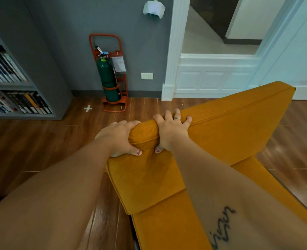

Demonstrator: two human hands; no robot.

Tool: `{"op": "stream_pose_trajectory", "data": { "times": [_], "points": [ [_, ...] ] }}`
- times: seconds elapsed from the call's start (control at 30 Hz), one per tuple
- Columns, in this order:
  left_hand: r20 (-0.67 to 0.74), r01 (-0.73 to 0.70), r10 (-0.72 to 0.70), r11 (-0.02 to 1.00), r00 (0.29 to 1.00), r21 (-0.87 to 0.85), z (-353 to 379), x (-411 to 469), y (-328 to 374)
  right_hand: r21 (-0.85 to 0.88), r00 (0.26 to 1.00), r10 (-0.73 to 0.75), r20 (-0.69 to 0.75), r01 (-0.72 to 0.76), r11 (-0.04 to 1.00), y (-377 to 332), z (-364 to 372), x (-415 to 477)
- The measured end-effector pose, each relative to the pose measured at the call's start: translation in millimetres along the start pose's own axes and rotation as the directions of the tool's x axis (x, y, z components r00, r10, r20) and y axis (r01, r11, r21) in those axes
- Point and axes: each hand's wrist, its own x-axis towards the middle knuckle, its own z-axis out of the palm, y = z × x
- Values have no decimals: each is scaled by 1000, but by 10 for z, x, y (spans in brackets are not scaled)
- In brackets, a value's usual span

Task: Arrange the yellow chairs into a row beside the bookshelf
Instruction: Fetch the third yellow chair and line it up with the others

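Note:
A yellow upholstered chair [221, 134] fills the lower right of the head view, its backrest running from the centre up to the right. My left hand [119, 137] grips the near corner of the backrest, thumb on the front face. My right hand [172, 129] clamps the top edge just beside it, fingers over the back, thumb in front. The grey bookshelf [41, 73], full of books, stands at the left against the grey wall. No other yellow chair is in view.
A green fire extinguisher [108, 78] in an orange stand sits by the wall, right of the bookshelf. A white tape cross [87, 108] marks the wooden floor [32, 141]. A white door frame [174, 51] and panelling lie at the back right.

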Motion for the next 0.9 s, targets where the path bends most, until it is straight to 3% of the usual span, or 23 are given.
{"op": "stream_pose_trajectory", "data": {
  "times": [0.4, 0.9],
  "points": [
    [-220, 47, -12, 988, 975, 150, -261, 664, -485, 46, 999, 32, -9, -31, 998, -298, -202, 858],
    [-222, -83, 122, 981, 967, 175, -630, 1575, -891, 42, 978, 209, -17, -208, 977, -503, -422, 1620]
  ]
}}
